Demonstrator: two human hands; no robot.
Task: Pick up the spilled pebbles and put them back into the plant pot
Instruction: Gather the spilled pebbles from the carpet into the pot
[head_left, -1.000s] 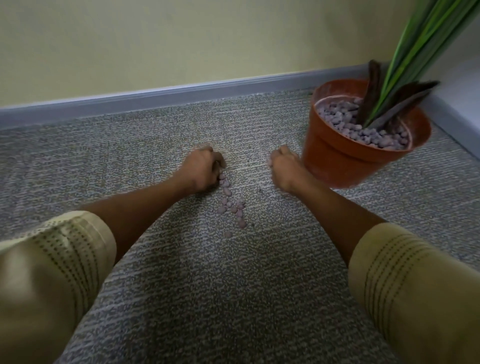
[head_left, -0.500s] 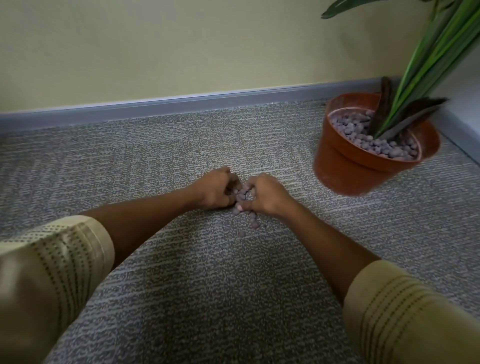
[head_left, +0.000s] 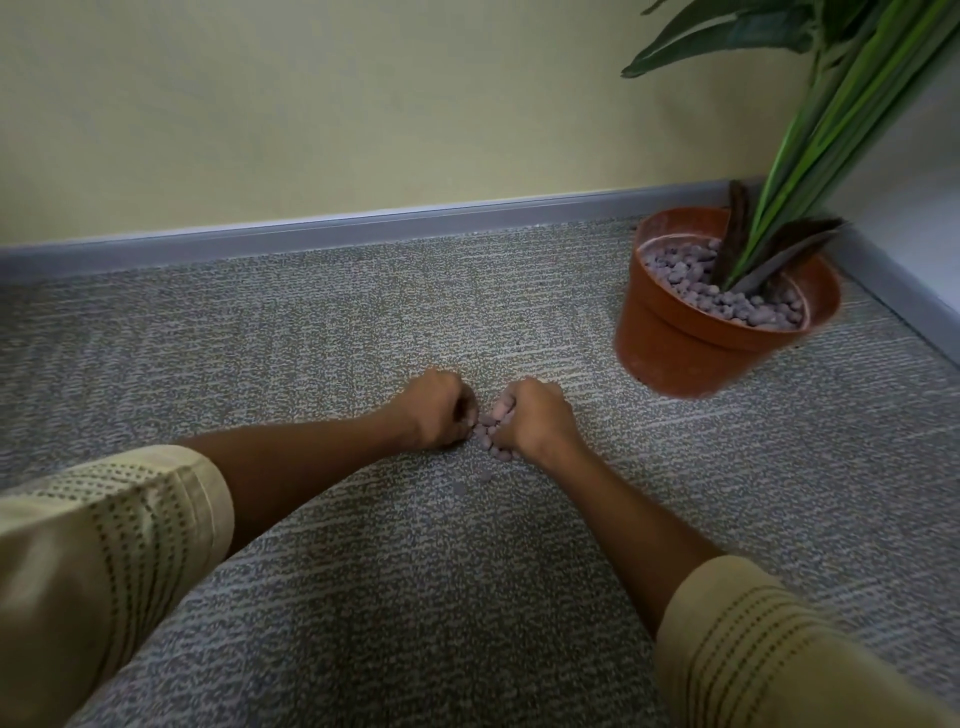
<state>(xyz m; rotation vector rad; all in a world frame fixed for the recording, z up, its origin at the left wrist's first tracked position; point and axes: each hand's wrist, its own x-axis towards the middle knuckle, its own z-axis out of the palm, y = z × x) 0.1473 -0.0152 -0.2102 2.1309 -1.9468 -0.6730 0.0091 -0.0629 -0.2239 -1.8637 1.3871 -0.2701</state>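
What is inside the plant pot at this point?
The plant pot holds a layer of purplish pebbles near its rim, with green plant leaves rising from them. Whatever lies beneath the pebbles is covered.

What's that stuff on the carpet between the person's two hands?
In the head view, a small heap of spilled pebbles lies on the carpet between the left hand and right hand, both curled close around it.

Lighting, as I read it: dim, soft, even; no glare. Faint shadow under plant pot. Slight blur throughout; skirting board bows from wide-angle distortion.
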